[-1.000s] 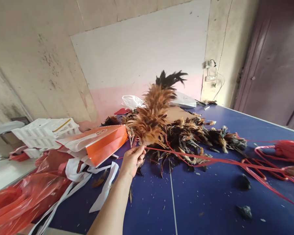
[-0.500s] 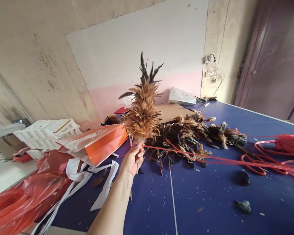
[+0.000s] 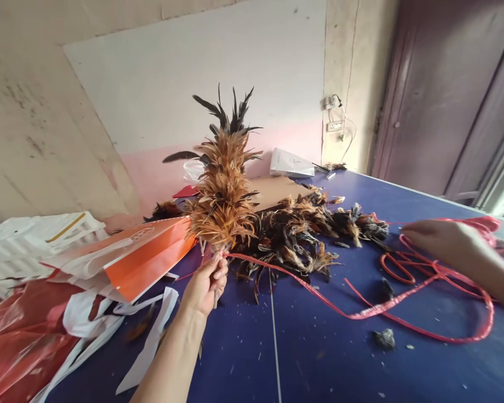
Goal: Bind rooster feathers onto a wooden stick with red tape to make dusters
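Note:
My left hand point(image 3: 204, 282) is closed round the stick of a feather duster point(image 3: 222, 184), which it holds upright above the blue table point(image 3: 319, 358). The duster's feathers are brown with black tips at the top. A red plastic string point(image 3: 361, 313) runs from the duster's base across the table to loops at the right. My right hand point(image 3: 445, 240) reaches in from the right, fingers curled over those red loops near a red bundle point(image 3: 483, 224). A pile of loose dark and brown feathers point(image 3: 302, 235) lies behind the string.
An orange and white paper bag point(image 3: 138, 260), red plastic sheets point(image 3: 21, 341) and white paper strips point(image 3: 147, 341) crowd the left. Brown cardboard point(image 3: 273, 190) and a white bag point(image 3: 289, 163) sit by the wall. Small feather clumps point(image 3: 384, 338) lie on the table. A door point(image 3: 441, 95) stands at the right.
The duster has swung from tilted right to upright. The string, taut before, now lies slack on the table. My right hand has come into view at the red loops. The view shifted right.

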{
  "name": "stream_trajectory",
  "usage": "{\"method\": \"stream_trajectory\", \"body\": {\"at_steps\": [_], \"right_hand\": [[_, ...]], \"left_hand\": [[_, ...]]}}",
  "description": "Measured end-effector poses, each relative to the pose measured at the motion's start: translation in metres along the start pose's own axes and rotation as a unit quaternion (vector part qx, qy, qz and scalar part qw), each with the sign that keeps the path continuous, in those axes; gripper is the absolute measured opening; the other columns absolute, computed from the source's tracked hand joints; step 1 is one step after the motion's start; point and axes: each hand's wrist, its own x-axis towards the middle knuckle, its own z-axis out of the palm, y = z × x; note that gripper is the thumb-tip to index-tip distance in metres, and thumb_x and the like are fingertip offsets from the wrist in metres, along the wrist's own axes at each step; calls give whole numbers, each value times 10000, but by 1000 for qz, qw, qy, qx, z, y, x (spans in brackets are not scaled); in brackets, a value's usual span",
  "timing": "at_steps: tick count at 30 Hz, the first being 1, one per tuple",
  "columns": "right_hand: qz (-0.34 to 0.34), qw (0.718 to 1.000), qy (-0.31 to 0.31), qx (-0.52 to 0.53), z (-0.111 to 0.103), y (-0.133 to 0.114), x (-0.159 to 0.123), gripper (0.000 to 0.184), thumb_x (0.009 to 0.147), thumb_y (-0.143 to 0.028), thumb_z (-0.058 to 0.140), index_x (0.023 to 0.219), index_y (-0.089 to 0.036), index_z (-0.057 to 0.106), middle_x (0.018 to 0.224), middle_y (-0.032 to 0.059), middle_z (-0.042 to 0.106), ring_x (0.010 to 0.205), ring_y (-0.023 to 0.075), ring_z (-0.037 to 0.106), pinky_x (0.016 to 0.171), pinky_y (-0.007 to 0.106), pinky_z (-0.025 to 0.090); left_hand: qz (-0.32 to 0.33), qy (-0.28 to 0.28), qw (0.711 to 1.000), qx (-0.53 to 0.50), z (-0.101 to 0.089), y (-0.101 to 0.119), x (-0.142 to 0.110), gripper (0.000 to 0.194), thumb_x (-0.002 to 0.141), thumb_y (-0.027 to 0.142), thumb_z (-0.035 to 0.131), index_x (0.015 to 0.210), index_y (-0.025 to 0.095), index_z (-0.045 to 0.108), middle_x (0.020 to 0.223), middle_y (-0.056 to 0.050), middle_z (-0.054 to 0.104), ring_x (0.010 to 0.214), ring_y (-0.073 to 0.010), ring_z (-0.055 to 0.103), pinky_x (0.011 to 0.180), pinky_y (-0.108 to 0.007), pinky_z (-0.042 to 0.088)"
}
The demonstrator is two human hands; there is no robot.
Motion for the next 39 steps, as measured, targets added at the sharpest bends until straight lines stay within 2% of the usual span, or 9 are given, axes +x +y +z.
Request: {"method": "stream_trajectory", "body": {"at_steps": [3, 5, 8, 14, 19, 22, 29, 34, 39], "right_hand": [[-71, 980, -181, 46, 25, -32, -1, 176, 788, -247, 546, 733, -168, 693, 734, 87, 683, 669, 155, 602, 631, 274, 400], [-95, 963, -248, 47, 48, -57, 0, 192, 758, -226, 535, 668, -159, 691, 667, 78, 672, 616, 156, 585, 591, 265, 385], [-92, 957, -275, 16, 77, -82, 1, 175, 701, -246, 565, 582, -170, 668, 585, 41, 633, 582, 150, 562, 539, 243, 357], [-68, 953, -290, -45, 98, -98, 5, 255, 700, -359, 554, 568, -172, 665, 600, 52, 621, 611, 161, 578, 554, 238, 373], [-30, 959, -271, -79, 106, -113, 0, 400, 693, -511, 543, 732, -144, 697, 775, 138, 658, 743, 241, 620, 623, 302, 421], [-21, 961, -263, -79, 112, -116, -1, 333, 659, -428, 577, 760, -132, 691, 799, 148, 656, 759, 265, 620, 609, 312, 418], [-13, 961, -277, -19, 118, -91, 7, 211, 674, -324, 536, 630, -159, 659, 603, 35, 614, 601, 156, 582, 509, 218, 363], [-16, 967, -251, -32, 111, -101, -5, 360, 693, -494, 525, 694, -164, 672, 713, 82, 647, 685, 217, 605, 550, 265, 387], [-17, 962, -251, -103, 106, -112, -11, 251, 661, -301, 550, 807, -144, 681, 834, 145, 665, 780, 271, 627, 591, 299, 414]], "left_hand": [[-21, -8, 1000, 18, -2, -2, 1, 141, 756, 252, 638, 761, 141, 552, 580, 55, 409, 362, 5, 256, 284, -92, 199], [-15, -7, 1000, 7, 0, -2, 1, 120, 754, 220, 636, 761, 141, 547, 594, 51, 422, 369, 7, 270, 286, -84, 204], [-5, 2, 1000, -11, 3, -1, 0, 84, 760, 173, 617, 764, 130, 544, 610, 43, 438, 371, 10, 270, 286, -76, 213], [-13, -13, 1000, -12, 3, 1, -2, 77, 772, 194, 615, 805, 142, 570, 604, 49, 432, 362, 9, 248, 284, -80, 213], [-24, -24, 999, 9, 5, 0, -3, 152, 759, 239, 639, 847, 124, 594, 594, 53, 418, 366, 9, 243, 286, -84, 210], [-13, -22, 1000, 6, 5, -1, -3, 178, 751, 226, 646, 864, 98, 597, 604, 49, 424, 380, 12, 259, 294, -81, 218], [-39, -40, 998, 5, 1, -2, -1, 192, 759, 275, 648, 875, 137, 582, 595, 62, 406, 362, 8, 226, 284, -95, 201], [-27, -29, 999, -18, 7, -4, -3, 160, 779, 195, 619, 897, 92, 585, 629, 43, 427, 390, 11, 283, 291, -77, 225], [-24, -21, 999, -39, 10, -4, -5, 79, 798, 159, 587, 739, 114, 558, 628, 31, 436, 393, 7, 301, 291, -71, 240]]}}
